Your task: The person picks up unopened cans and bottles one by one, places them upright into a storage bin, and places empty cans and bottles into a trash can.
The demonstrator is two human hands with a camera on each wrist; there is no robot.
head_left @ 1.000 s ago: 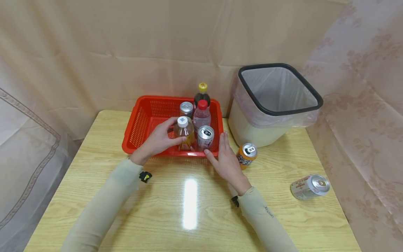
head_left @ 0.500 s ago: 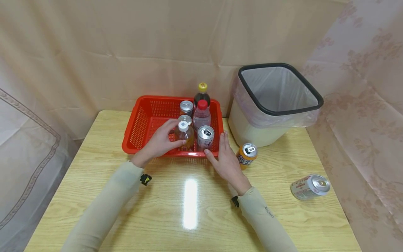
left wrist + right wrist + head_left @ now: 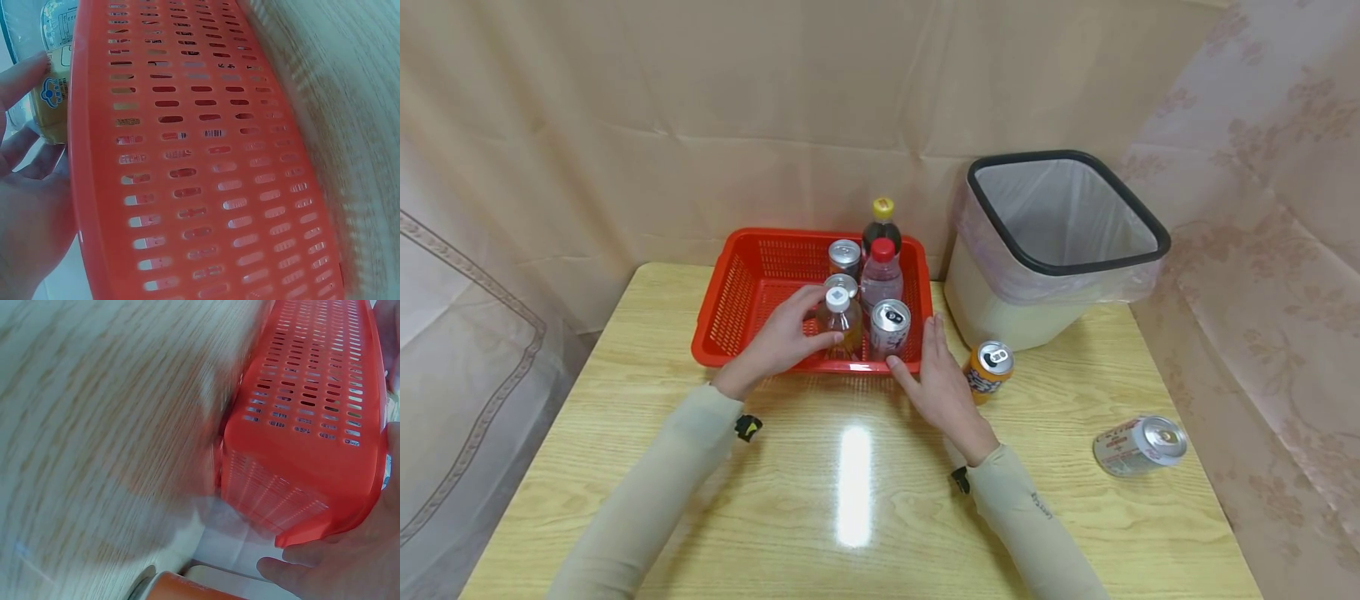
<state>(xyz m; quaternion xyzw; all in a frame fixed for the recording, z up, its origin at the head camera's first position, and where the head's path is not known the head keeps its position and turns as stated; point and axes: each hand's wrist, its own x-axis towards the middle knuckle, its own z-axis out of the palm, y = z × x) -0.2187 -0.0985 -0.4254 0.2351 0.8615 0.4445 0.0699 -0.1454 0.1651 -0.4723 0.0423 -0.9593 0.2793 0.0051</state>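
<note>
My left hand (image 3: pixel 780 335) grips a clear plastic bottle (image 3: pixel 841 327) with a white cap and a yellow-brown label, standing inside the front of the red basket (image 3: pixel 722 350). In the left wrist view the thumb and fingers curl round its label (image 3: pixel 55 94). My right hand (image 3: pixel 942 385) rests at the basket's front right corner, fingers straight along its outer side and thumb at the front rim. Just inside that corner stands a silver can (image 3: pixel 890 327). Behind are a red-capped bottle (image 3: pixel 881 279), a dark bottle with a yellow cap (image 3: pixel 882 229) and two more cans.
An orange can (image 3: pixel 987 372) stands on the table right beside my right hand. Farther right another silver can (image 3: pixel 1138 446) lies on its side. A cream bin (image 3: pixel 1000 308) with a black rim and a plastic liner stands behind them. Cloth hangs at the back and sides.
The white-capped bottle has gone down slightly into the basket with my left hand on it, uncovering the can top behind it. My right hand stays in place.
</note>
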